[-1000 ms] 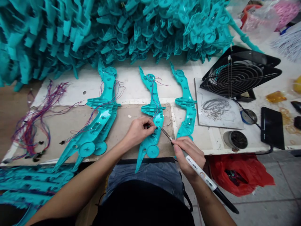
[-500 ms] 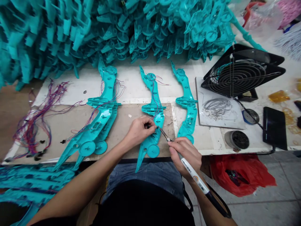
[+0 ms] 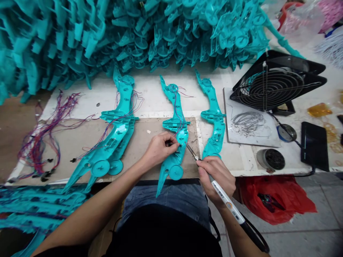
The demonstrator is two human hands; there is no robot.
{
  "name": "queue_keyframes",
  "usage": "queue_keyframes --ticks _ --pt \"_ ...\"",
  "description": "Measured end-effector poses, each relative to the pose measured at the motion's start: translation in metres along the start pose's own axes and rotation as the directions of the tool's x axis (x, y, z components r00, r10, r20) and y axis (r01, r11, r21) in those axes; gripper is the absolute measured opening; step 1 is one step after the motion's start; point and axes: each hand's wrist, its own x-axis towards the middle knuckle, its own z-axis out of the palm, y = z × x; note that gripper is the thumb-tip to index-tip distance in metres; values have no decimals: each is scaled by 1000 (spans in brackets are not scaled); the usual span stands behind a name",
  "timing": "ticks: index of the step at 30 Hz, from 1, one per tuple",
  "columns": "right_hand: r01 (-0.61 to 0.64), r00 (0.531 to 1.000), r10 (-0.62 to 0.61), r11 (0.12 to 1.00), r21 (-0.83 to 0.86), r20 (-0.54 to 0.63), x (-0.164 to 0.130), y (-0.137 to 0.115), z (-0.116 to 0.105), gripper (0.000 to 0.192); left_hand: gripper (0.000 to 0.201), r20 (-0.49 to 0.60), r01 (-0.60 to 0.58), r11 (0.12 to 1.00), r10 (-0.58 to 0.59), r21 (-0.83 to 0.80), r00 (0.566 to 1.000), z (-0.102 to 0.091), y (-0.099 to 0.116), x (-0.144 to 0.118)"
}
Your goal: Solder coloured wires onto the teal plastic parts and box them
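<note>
My right hand (image 3: 217,176) grips a white soldering iron (image 3: 223,194) like a pen, its metal tip slanting up and left. The tip is just off the right edge of a turquoise plastic shell half (image 3: 175,103), bow-shaped, lying in front of me. Over that shell, my left hand (image 3: 163,146) is closed in a pinch at its lower half; a small dark part shows between the fingers, mostly hidden. Thin red and blue wires (image 3: 176,103) run along the shell toward the pinch. A small metal contact shows beside the fingertips.
Similar turquoise shells lie at left (image 3: 118,128) and right (image 3: 213,107), and a large pile (image 3: 150,32) fills the back. Bundled wires (image 3: 43,142) are far left. A black fan (image 3: 276,82), white board (image 3: 249,130), round tin (image 3: 270,159) and black box (image 3: 314,146) stand right.
My right hand and the soldering iron have drawn back a little to the right, so the tip has come away from the spot by my left fingertips. My left hand stays in its pinch.
</note>
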Motion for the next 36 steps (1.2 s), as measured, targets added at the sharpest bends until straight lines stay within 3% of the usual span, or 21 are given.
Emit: queue_keyframes --ticks 14,26,36 --pt "6 998 -7 1000 6 63 0 0 -1 27 8 0 -14 1000 14 15 1000 1 -1 0" --pt "-28 999 28 999 34 18 -2 4 -2 27 7 -4 -6 1000 6 14 1000 1 -1 0" --pt "-48 994 47 999 -9 -96 9 16 -7 26 5 12 23 999 -22 -26 1000 2 -2 0"
